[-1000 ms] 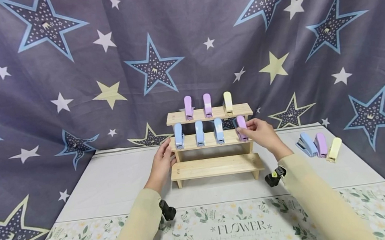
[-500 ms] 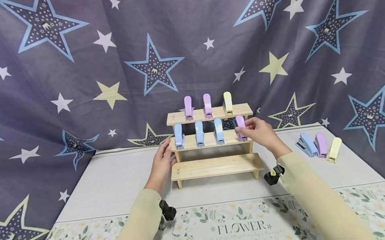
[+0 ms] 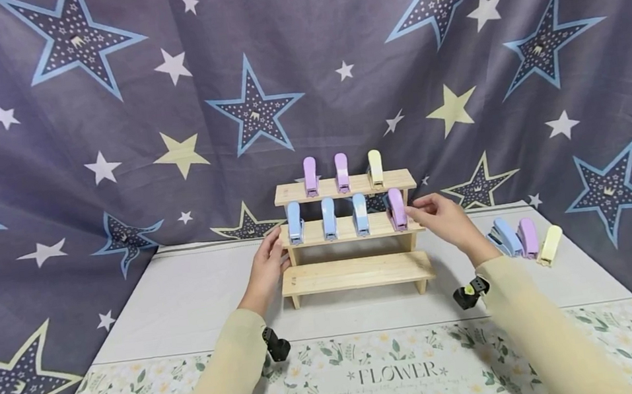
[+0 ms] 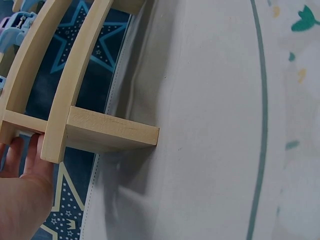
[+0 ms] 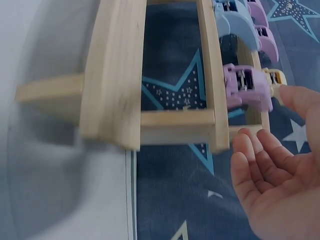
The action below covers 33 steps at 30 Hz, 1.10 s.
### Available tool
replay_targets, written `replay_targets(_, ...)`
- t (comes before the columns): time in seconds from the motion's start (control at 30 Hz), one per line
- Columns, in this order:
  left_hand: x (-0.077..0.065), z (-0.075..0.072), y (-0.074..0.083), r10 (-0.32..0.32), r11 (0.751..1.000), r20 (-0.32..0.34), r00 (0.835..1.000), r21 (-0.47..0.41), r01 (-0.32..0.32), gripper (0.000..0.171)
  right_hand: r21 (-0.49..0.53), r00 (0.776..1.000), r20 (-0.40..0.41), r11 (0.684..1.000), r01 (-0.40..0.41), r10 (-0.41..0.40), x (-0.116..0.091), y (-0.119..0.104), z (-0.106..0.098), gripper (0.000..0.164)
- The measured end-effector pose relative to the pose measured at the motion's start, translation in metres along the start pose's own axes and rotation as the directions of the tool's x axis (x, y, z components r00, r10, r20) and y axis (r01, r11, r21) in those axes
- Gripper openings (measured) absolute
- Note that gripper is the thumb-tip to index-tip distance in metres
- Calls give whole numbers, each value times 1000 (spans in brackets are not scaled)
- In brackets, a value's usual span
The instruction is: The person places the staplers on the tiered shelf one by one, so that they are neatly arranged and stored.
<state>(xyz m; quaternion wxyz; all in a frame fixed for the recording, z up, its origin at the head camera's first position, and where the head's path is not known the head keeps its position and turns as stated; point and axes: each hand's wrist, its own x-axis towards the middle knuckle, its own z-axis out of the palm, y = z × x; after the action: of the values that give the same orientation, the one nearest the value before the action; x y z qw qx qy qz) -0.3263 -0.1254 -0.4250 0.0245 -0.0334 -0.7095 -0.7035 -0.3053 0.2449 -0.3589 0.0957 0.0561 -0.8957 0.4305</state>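
Note:
A purple stapler (image 3: pixel 397 208) stands upright at the right end of the middle shelf on a three-step wooden stand (image 3: pixel 356 274). My right hand (image 3: pixel 445 223) is just right of this stapler, fingers loosely bent, nothing held. In the right wrist view, its thumb points toward the stapler and the other fingers spread below. On the same shelf stand three blue staplers, the nearest to the purple one being a blue stapler (image 3: pixel 360 214). My left hand (image 3: pixel 266 271) rests against the stand's left end, and its extended fingers (image 4: pixel 34 154) partly pass behind the wood.
Two purple staplers and a yellow stapler (image 3: pixel 375 170) occupy the top shelf. On the white table at right lie a blue stapler (image 3: pixel 507 237), a purple stapler (image 3: pixel 528 237) and a yellow stapler (image 3: pixel 550 246). A star-patterned curtain (image 3: pixel 296 46) hangs behind the stand.
My right hand has let go of the purple stapler on the middle shelf and drawn back to the right. The left hand keeps its place at the stand.

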Motion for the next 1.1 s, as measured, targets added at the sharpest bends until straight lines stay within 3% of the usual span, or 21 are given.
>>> replay_targets(0.2,0,0,1,-3,1000,-5,1000,11,3,47,-35,999,-41,999,18,-20,-8,14,-19,57)
replay_targets(0.4,0,0,1,-2,1000,-6,1000,10,2,47,-68,997,-71,998,-13,9,-20,39,-44,58)
replay_targets(0.73,-2,1,1,-2,1000,-7,1000,5,2,47,-164,986,-117,977,-133,115,-43,89,-91,62)
replay_targets(1.1,-1,0,1,4,1000,4,1000,7,-4,48,-188,942,-213,935,-300,260,-67,137,-124,64)
